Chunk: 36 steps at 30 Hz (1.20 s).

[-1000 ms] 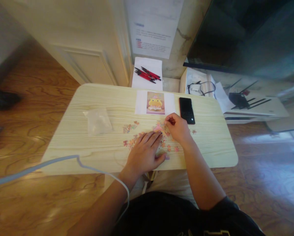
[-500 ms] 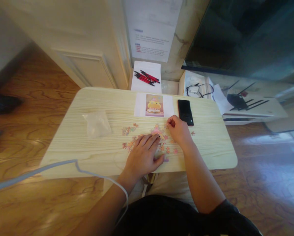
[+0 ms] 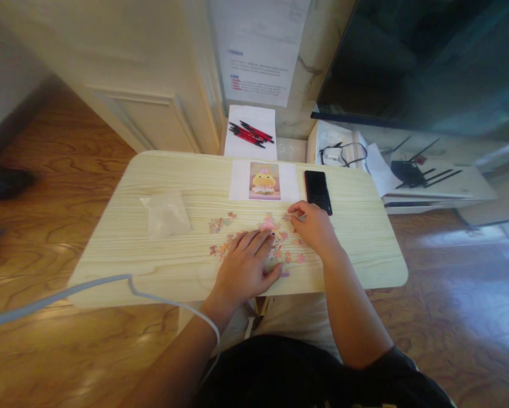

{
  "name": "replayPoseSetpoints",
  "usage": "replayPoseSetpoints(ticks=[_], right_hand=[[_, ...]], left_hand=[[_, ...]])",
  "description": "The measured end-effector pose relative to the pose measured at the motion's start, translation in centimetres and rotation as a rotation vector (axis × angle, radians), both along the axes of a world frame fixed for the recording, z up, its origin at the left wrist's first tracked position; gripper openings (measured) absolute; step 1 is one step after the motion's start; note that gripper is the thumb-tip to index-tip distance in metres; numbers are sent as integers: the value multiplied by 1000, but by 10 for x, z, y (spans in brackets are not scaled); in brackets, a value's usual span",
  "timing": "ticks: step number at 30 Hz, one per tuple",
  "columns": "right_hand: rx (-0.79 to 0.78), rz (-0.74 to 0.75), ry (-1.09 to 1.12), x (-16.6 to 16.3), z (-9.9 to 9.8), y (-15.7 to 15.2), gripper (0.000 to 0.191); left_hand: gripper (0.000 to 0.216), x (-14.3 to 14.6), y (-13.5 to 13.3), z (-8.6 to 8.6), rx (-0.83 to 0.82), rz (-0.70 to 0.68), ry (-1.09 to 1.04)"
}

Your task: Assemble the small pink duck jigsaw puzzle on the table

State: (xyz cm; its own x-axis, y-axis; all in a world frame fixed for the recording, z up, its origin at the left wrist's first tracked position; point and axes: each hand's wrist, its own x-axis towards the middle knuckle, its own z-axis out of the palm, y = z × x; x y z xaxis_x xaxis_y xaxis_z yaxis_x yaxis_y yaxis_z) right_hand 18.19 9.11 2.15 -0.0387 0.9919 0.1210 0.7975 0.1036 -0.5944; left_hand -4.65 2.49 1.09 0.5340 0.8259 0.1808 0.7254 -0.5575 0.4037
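Observation:
Small pink and orange puzzle pieces (image 3: 220, 224) lie scattered on a light wooden table (image 3: 365, 249). My left hand (image 3: 246, 266) lies flat, fingers stretched, on the pieces near the front edge. My right hand (image 3: 314, 226) is just right of it, fingers pinched on a puzzle piece beside a partly joined pink cluster (image 3: 270, 226). A reference picture of a yellow figure (image 3: 264, 180) lies at the table's far edge.
A black phone (image 3: 318, 191) lies right of the picture, close to my right hand. A clear plastic bag (image 3: 165, 212) sits at the left. Red and black pens (image 3: 250, 132) rest on paper behind the table. A grey cable (image 3: 67, 292) crosses the front left.
My right hand has shifted slightly back toward the phone with its pinch kept closed. My left hand stays flat on the pieces. The view has drifted a little.

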Motion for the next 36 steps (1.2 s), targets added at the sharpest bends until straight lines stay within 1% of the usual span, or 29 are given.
replayPoseSetpoints(ticks=[7,11,13,18,24,36], right_hand=[[-10,86,1,-9,-3,2,15],[11,121,13,-9,-2,2,15],[5,124,11,-9,-2,2,14],[7,135,18,-10,-4,2,14],[9,141,1,-11,-4,3,13],[6,136,-15,-11,-2,3,15]], left_hand=[[57,-1,-2,0,20,-6,-20],[57,-2,-3,-1,38,74,-18],[57,-2,-3,0,34,91,-15],[58,1,-1,2,22,54,15],[56,3,-1,5,24,92,36],[57,2,-1,1,21,97,14]])
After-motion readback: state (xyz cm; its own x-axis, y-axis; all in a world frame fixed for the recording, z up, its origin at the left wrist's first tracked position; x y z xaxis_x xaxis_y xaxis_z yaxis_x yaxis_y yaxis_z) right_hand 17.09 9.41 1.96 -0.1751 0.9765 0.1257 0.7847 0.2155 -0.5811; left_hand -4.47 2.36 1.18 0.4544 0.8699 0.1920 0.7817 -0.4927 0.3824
